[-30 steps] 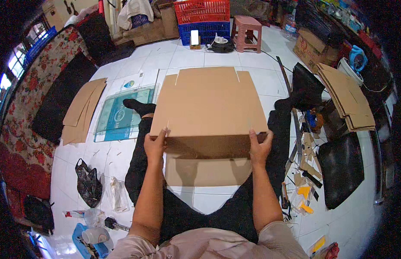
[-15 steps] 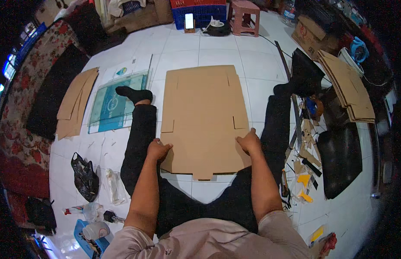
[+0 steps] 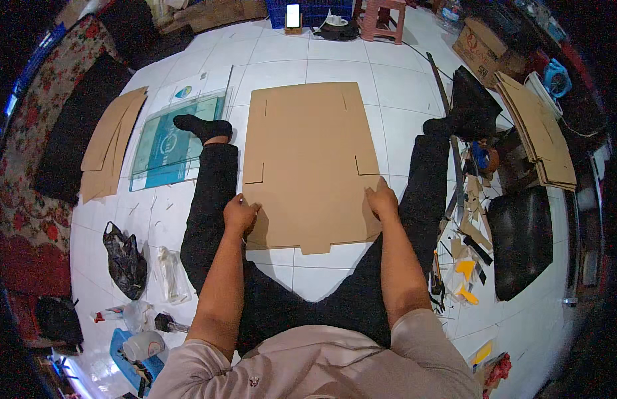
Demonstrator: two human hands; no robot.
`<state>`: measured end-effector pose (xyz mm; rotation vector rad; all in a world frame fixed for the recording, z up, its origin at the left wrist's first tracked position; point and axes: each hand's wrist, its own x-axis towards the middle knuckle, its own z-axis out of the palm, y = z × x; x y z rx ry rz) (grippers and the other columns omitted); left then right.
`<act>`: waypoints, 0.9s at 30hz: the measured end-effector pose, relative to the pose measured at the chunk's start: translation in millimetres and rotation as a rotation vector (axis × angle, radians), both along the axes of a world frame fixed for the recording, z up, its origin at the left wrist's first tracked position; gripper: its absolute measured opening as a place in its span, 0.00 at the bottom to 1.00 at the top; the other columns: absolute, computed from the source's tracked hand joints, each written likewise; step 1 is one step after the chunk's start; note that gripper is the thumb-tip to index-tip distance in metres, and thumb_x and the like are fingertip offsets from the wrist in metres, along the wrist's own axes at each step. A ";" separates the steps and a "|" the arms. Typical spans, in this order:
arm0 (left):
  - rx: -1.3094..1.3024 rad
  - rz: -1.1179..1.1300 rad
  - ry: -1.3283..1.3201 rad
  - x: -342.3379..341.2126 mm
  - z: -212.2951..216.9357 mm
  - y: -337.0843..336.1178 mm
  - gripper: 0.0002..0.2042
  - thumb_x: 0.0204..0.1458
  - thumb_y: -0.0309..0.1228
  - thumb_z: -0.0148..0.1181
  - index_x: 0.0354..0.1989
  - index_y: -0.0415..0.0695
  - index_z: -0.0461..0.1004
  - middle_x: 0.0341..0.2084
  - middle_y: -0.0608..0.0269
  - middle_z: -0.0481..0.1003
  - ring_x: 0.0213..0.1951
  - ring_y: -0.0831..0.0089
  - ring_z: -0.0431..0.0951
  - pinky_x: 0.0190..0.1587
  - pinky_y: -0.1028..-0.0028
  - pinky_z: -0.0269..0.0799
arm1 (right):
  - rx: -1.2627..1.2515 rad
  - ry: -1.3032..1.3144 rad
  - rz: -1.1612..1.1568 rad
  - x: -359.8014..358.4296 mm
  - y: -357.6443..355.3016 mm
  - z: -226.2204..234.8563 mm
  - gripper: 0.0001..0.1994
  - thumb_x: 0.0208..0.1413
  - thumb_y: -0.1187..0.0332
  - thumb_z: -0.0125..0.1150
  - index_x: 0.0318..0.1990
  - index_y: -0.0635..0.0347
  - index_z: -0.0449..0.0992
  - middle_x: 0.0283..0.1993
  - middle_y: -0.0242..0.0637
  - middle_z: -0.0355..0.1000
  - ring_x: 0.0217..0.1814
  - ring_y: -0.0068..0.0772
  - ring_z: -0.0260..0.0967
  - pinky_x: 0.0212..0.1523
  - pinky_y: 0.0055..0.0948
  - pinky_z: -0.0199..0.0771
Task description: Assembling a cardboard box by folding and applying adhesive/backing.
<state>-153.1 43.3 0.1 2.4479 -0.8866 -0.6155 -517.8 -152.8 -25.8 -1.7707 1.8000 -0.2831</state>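
Note:
A large brown cardboard sheet (image 3: 308, 153) with cut slits and a small tab on its near edge lies between my outstretched legs. My left hand (image 3: 241, 215) grips its left side edge near the front corner, thumb on top and the other fingers mostly hidden at the edge. At the opposite edge, my right hand (image 3: 381, 201) holds the sheet the same way, thumb over the top face. Both hands are closed on the cardboard.
Glass panes (image 3: 179, 143) and cardboard pieces (image 3: 112, 143) lie left. A black plastic bag (image 3: 124, 261) and blue tray (image 3: 122, 359) sit nearer. On the right are cardboard offcuts (image 3: 478, 229), yellow scrapers (image 3: 465, 268) and stacked cardboard (image 3: 538, 133). A phone (image 3: 293, 16) stands ahead.
The whole view has tilted slightly downward. The cardboard sheet's near edge and both hands appear a little farther from my body, with the grip on both side edges kept.

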 end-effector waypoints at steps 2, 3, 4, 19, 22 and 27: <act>-0.020 0.020 0.061 1.0 0.8 8.1 0.36 0.40 0.44 0.73 0.57 0.36 0.71 0.49 0.44 0.77 0.52 0.53 0.77 0.55 0.63 0.72 | 0.006 0.088 0.021 13.4 14.8 27.7 0.35 0.53 0.52 0.62 0.65 0.60 0.62 0.53 0.58 0.73 0.57 0.59 0.70 0.58 0.48 0.70; -0.048 0.025 0.127 -1.2 1.9 9.9 0.36 0.40 0.44 0.73 0.58 0.36 0.71 0.48 0.44 0.77 0.52 0.52 0.77 0.54 0.63 0.73 | 0.003 0.180 0.028 16.0 20.6 40.1 0.34 0.54 0.53 0.61 0.65 0.62 0.62 0.53 0.56 0.73 0.59 0.57 0.69 0.59 0.46 0.70; -0.053 0.026 0.127 -2.1 -0.4 7.7 0.36 0.40 0.44 0.73 0.58 0.36 0.71 0.48 0.44 0.77 0.52 0.52 0.77 0.54 0.63 0.73 | -0.002 0.180 0.029 11.5 14.8 30.3 0.34 0.54 0.53 0.61 0.65 0.62 0.62 0.53 0.56 0.73 0.59 0.57 0.69 0.59 0.46 0.70; -0.006 -0.050 0.028 -9.3 12.5 -10.1 0.40 0.43 0.41 0.70 0.66 0.40 0.62 0.59 0.44 0.70 0.59 0.53 0.72 0.62 0.64 0.66 | -0.167 0.149 0.076 -1.5 -1.2 7.5 0.28 0.51 0.53 0.66 0.57 0.56 0.71 0.54 0.53 0.70 0.55 0.57 0.70 0.55 0.50 0.72; -0.032 -0.079 0.062 -7.2 14.4 -7.0 0.40 0.43 0.39 0.71 0.66 0.41 0.62 0.59 0.46 0.69 0.59 0.54 0.72 0.62 0.65 0.67 | -0.159 0.124 0.066 -0.4 -4.5 3.3 0.30 0.51 0.54 0.65 0.62 0.51 0.69 0.57 0.51 0.69 0.57 0.54 0.69 0.57 0.50 0.70; -0.029 -0.163 0.032 -14.3 20.1 -7.7 0.40 0.41 0.37 0.73 0.65 0.43 0.64 0.58 0.48 0.71 0.59 0.55 0.73 0.61 0.66 0.68 | -0.212 0.000 0.133 -6.7 -2.4 -6.0 0.31 0.51 0.56 0.64 0.63 0.51 0.68 0.61 0.50 0.66 0.60 0.53 0.67 0.61 0.47 0.66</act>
